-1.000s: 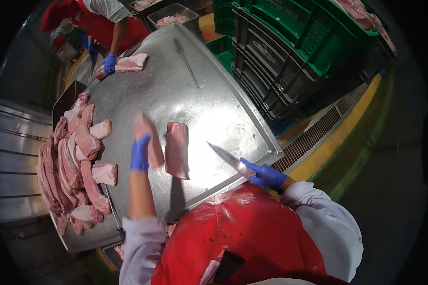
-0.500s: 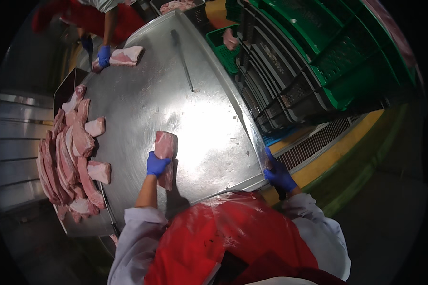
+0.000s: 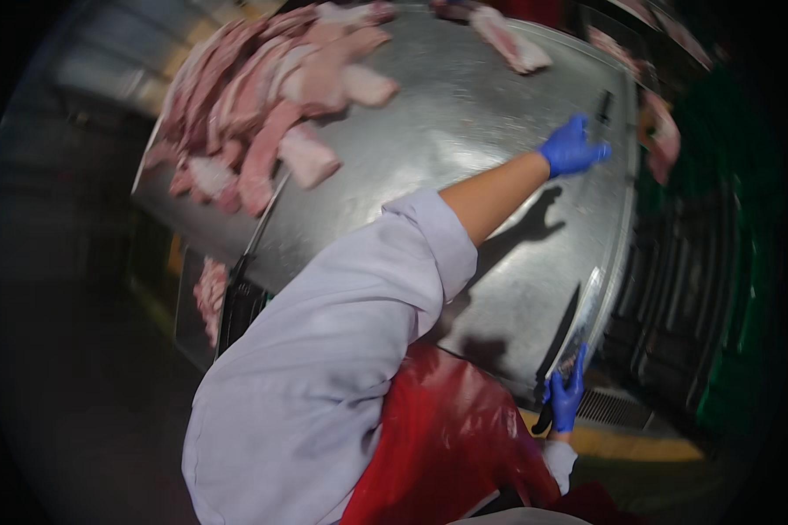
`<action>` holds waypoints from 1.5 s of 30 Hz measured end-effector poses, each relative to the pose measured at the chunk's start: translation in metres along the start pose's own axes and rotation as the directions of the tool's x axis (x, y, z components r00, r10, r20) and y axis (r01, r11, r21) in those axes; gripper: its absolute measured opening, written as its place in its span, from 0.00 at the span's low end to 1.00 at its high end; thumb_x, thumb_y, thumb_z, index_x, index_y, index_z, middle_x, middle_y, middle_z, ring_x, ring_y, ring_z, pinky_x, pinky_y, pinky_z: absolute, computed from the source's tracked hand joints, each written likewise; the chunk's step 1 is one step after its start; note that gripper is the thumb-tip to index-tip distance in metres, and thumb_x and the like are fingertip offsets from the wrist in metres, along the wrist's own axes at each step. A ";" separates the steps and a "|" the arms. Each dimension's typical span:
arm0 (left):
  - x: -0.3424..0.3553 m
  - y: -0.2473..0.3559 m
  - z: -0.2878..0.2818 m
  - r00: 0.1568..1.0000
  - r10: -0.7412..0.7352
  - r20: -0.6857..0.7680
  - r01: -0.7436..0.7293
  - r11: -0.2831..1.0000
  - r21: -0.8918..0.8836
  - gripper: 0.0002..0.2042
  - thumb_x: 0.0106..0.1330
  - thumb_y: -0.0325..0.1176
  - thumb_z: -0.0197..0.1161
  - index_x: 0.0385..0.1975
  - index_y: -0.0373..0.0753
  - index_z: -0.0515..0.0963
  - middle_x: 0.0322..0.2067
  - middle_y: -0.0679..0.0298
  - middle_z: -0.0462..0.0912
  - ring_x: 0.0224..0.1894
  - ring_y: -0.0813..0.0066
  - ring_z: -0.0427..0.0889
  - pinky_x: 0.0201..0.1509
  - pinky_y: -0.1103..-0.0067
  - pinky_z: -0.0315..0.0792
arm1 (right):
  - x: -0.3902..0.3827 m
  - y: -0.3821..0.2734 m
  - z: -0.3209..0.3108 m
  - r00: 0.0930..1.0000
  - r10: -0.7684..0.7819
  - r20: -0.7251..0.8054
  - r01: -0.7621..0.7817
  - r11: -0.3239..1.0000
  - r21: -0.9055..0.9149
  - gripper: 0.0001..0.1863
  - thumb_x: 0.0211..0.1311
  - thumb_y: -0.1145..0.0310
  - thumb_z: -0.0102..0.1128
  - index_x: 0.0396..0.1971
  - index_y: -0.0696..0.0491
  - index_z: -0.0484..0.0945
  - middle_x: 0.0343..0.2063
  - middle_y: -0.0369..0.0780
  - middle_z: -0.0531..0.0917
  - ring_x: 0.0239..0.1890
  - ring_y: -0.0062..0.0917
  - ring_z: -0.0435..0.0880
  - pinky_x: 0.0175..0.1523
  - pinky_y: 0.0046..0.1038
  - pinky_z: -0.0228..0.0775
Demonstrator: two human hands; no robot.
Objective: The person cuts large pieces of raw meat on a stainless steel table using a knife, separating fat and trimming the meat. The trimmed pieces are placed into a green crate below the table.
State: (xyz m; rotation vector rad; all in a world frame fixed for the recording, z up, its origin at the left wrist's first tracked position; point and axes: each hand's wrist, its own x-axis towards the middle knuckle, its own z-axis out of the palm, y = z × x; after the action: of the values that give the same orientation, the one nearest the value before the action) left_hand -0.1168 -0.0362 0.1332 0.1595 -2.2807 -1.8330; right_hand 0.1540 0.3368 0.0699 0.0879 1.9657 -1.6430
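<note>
Left hand: left hand (image 3: 573, 149), blue glove, stretched out over the right part of the table (image 3: 394, 166), fingers spread, looks empty. Slight blur.
Right hand: right hand (image 3: 566, 394), blue glove, down by the near right table edge, closed round the knife (image 3: 586, 311), blade pointing away from the body.
Meat, where: meat pile (image 3: 236, 114) on the left of the table; far piece (image 3: 512, 44) flat near the far edge; loose piece (image 3: 662, 138) just past the right edge, blurred, can't tell if in the air or resting on something.
Work done: at least the loose piece is off the table, as judged from where it sits; whether it's trimmed, can't tell.
Work left: the meat pile, so likely a good deal; far piece maybe too, its state unclear.
Count, hands: two, both gloved.
Count, knife: one.
Count, meat pile: roughly a dozen or more, overlapping, no exact number.
Count, far piece: one, with another bit of meat beside it, cut off by the frame.
Count, loose piece: one.
Count, black handle (image 3: 605, 107): one, just beyond the left hand; rest of that tool not made out.
Count, scraps (image 3: 210, 297): several in one tray, lower left, too small to count.
Count, crates (image 3: 674, 297): dark stack on the right, too blurred.
</note>
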 end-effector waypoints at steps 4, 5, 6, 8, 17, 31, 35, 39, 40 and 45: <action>-0.108 -0.175 -0.155 0.920 -0.217 -0.326 0.283 0.943 0.172 0.54 0.52 0.48 0.77 0.72 0.31 0.49 0.73 0.42 0.49 0.76 0.46 0.48 0.78 0.64 0.46 | -0.002 -0.007 0.027 0.999 0.049 0.006 -0.048 0.996 -0.073 0.44 0.61 0.86 0.50 0.76 0.46 0.49 0.60 0.38 0.72 0.28 0.12 0.72 0.29 0.16 0.68; -0.141 -0.217 -0.218 0.781 -0.202 -0.591 0.427 0.863 0.269 0.56 0.51 0.49 0.76 0.73 0.32 0.46 0.73 0.42 0.47 0.76 0.46 0.48 0.78 0.64 0.43 | -0.001 -0.011 0.040 0.999 0.047 0.027 -0.044 0.994 -0.102 0.44 0.60 0.86 0.49 0.76 0.46 0.48 0.60 0.37 0.68 0.30 0.12 0.72 0.30 0.16 0.68; -0.159 -0.218 -0.262 0.607 -0.276 -0.746 0.629 0.740 0.238 0.56 0.55 0.55 0.72 0.74 0.31 0.43 0.74 0.43 0.46 0.76 0.46 0.46 0.78 0.62 0.44 | -0.007 -0.008 0.051 0.998 0.059 -0.009 -0.060 0.991 -0.118 0.44 0.60 0.86 0.49 0.76 0.47 0.48 0.60 0.36 0.64 0.32 0.13 0.72 0.31 0.16 0.68; -0.169 -0.192 -0.355 0.241 -0.394 -0.887 0.944 0.308 0.119 0.56 0.57 0.62 0.66 0.73 0.31 0.44 0.73 0.41 0.47 0.75 0.45 0.50 0.76 0.59 0.49 | -0.021 0.005 0.070 0.999 0.006 -0.037 -0.012 0.989 -0.146 0.45 0.61 0.85 0.49 0.77 0.43 0.47 0.44 0.34 0.68 0.26 0.13 0.70 0.26 0.17 0.65; -0.253 -0.255 -0.594 0.778 -0.213 -0.591 0.620 0.106 0.778 0.17 0.67 0.46 0.57 0.48 0.43 0.83 0.53 0.60 0.83 0.52 0.61 0.83 0.53 0.67 0.77 | -0.055 -0.022 0.127 0.993 0.089 -0.081 -0.096 0.992 -0.087 0.45 0.61 0.86 0.47 0.77 0.43 0.48 0.33 0.36 0.82 0.19 0.13 0.70 0.24 0.18 0.66; -0.283 -0.282 -0.622 0.632 -0.392 -0.668 0.754 0.509 0.415 0.42 0.38 0.38 0.78 0.57 0.27 0.68 0.50 0.50 0.78 0.50 0.59 0.79 0.53 0.64 0.76 | -0.058 -0.007 0.139 0.996 0.024 -0.086 -0.039 0.982 -0.186 0.44 0.66 0.75 0.57 0.77 0.35 0.45 0.22 0.37 0.82 0.17 0.15 0.76 0.27 0.22 0.73; -0.287 -0.285 -0.632 0.659 -0.515 -0.548 0.682 0.716 0.148 0.35 0.40 0.34 0.74 0.53 0.30 0.73 0.44 0.54 0.80 0.45 0.60 0.80 0.50 0.66 0.76 | -0.073 0.013 0.133 0.987 -0.057 -0.153 0.023 0.977 -0.212 0.45 0.66 0.76 0.57 0.77 0.35 0.46 0.21 0.37 0.81 0.17 0.16 0.76 0.26 0.23 0.73; -0.291 -0.268 -0.621 0.816 -0.536 -0.217 0.405 0.798 -0.446 0.23 0.44 0.29 0.67 0.45 0.34 0.78 0.37 0.60 0.80 0.40 0.63 0.80 0.47 0.70 0.74 | -0.104 0.017 0.132 0.980 0.045 -0.195 -0.081 0.980 -0.182 0.45 0.65 0.78 0.57 0.76 0.37 0.47 0.24 0.36 0.81 0.19 0.16 0.77 0.26 0.25 0.74; -0.298 -0.270 -0.632 0.814 -0.539 -0.218 0.406 0.796 -0.449 0.16 0.49 0.29 0.65 0.40 0.37 0.78 0.36 0.63 0.79 0.38 0.66 0.79 0.48 0.71 0.74 | -0.105 0.020 0.132 0.982 0.046 -0.183 -0.079 0.981 -0.176 0.45 0.64 0.80 0.55 0.76 0.37 0.47 0.33 0.39 0.82 0.19 0.17 0.78 0.26 0.26 0.75; -0.272 -0.232 -0.540 0.764 -0.646 0.006 0.484 0.566 -0.667 0.14 0.55 0.34 0.64 0.42 0.40 0.80 0.37 0.60 0.83 0.39 0.63 0.82 0.48 0.66 0.79 | -0.107 0.045 0.122 0.947 -0.029 -0.320 -0.014 0.991 -0.131 0.45 0.59 0.87 0.49 0.76 0.44 0.50 0.36 0.36 0.80 0.21 0.14 0.73 0.26 0.21 0.69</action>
State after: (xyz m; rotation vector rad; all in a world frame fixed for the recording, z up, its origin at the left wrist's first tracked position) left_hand 0.2607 -0.5429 -0.0083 1.0531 -1.3769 -2.6123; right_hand 0.3077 0.2674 0.0695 0.3162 2.3150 -1.5761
